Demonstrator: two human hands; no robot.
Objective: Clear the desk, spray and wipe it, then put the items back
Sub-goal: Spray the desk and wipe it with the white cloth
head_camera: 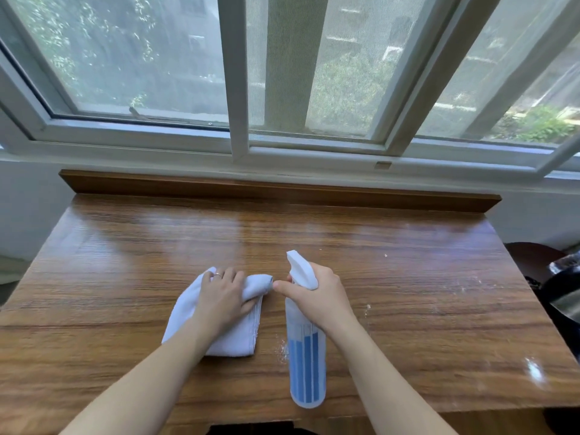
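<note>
Right now, a brown wooden desk [408, 277] sits under a big window [282, 73]. On the desk, near its front edge, lies a white cloth [188, 312]. The left hand [224, 298] rests on top of the cloth, and its fingers [233, 274] curl over the rolled far end of the cloth and hold it. One of those fingers wears a ring [217, 273]. Just to the right of the cloth is a spray bottle [306, 356] with blue stripes on its side and a white spray top. The right hand [320, 296] grips the bottle around its neck, with the fingers wrapped tight and the thumb [284, 287] pointing toward the cloth. The thumb tip is very close to the cloth's rolled end. The bottle leans with its bottom toward the front edge of the desk and its nozzle pointing away, toward the window. I cannot tell if the bottle's bottom touches the desk. Little white specks and wet spots show on the desk to the right of the bottle.
</note>
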